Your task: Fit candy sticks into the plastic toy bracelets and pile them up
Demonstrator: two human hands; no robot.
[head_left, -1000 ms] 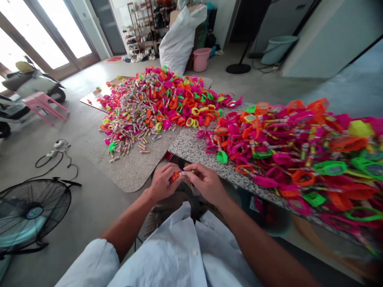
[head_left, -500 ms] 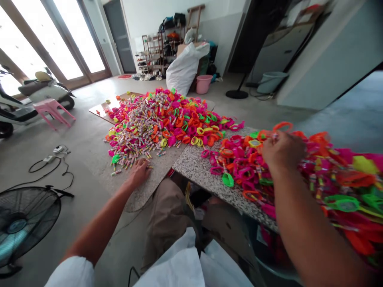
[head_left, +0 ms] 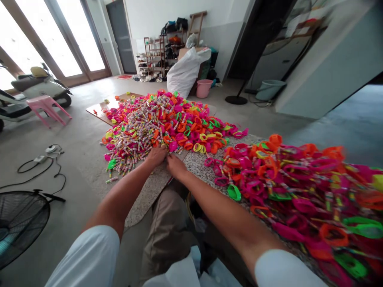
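The grip of the left hand (head_left: 157, 155) looked curled inward with its fingers bent, and the right hand (head_left: 176, 166) was angled in beside it, fingers also drawn together; how far open either was, and what if anything it had hold of, could not be told. The 2 hands met just above the grey speckled stone counter (head_left: 143, 199), at the near edge of a large heap of bright plastic watch-shaped pieces and printed, wrapped candy-like tubes (head_left: 140, 123). Many tubes there lay loose in a thick drift, with pink, orange, green and yellow pieces massed behind and to the right. Further right was a 2nd big heap of watch-shaped pieces (head_left: 296, 191), where a number of tubes seemed to be joined to or lying among the coloured loops. Judging by that, a good share of the work looked done on the right, while the loose tubes in the other heap suggested plenty left; neither amount could be counted. A bright green plastic loop (head_left: 233, 192) lay at the near edge of the right heap. Beyond stood a white woven sack (head_left: 183, 71) and a pink bucket (head_left: 204, 88).
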